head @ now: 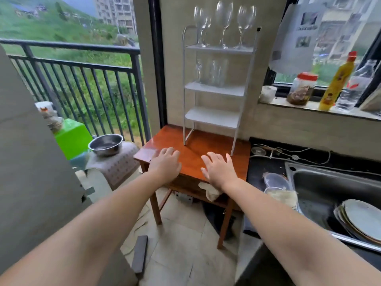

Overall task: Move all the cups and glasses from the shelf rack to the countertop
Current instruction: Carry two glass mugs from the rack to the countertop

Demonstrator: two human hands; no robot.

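Empty-handed, a person reaches both arms forward over a small wooden table (198,153) at the centre of the frame. The left hand (165,162) and the right hand (219,169) are spread flat, palms down, fingers loosely apart, holding nothing; whether they rest on the tabletop or hover just above it cannot be told.

At the top centre, a white shelf rack (216,87) stands upright on the back of the table, against the wall. Its top tier carries the wine glasses (224,23), stems down, close together in a row. The tier below holds a cluster of clear tumblers (216,72), blurred enough that their number is uncertain, with what may be another stemmed glass at their left. The two lower tiers appear bare.

To the right of the frame, a dark countertop (266,164) runs beside a steel sink (329,188) with stacked plates (358,219) at its lower right edge. Cables and a few small items lie on the counter.

Judging by the full rack, the job has not yet begun: every glass is up on its shelf. The open, level hands suggest a ready stance before the first reach, likely upward to the tall, tippy stemware.
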